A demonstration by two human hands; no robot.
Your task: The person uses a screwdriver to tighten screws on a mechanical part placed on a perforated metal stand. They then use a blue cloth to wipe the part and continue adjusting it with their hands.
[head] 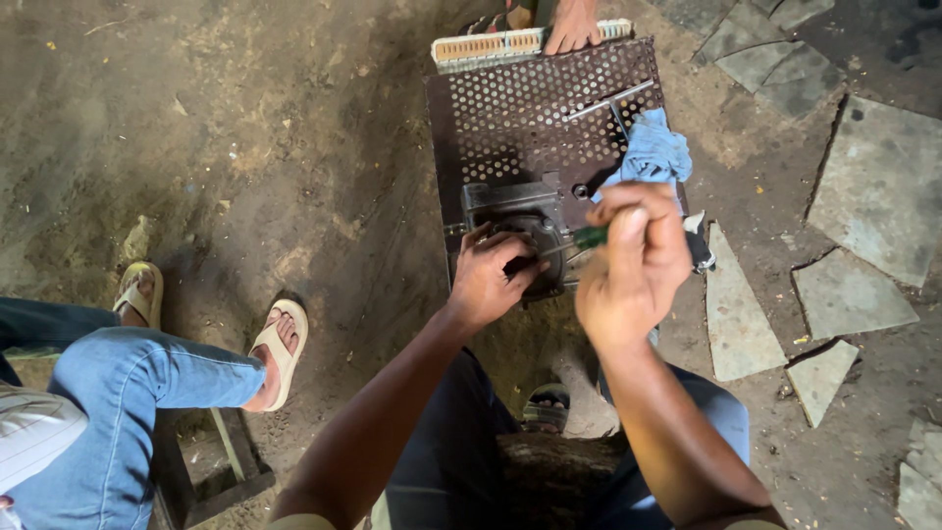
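Screwdriver (587,237) (green-handled) in right hand (636,263)

The ground (294,128) is bare packed dirt, with flat broken stone slabs (863,186) set into it on the right. A perforated metal panel (530,108) rests directly on the dirt — upon it lie a blue rag (653,152) and a T-shaped wrench (613,101). A low wooden stool (211,471) stands at lower left.

perforated panel (530,108) – dull dark metal | rag (653,152) – soft blue cloth
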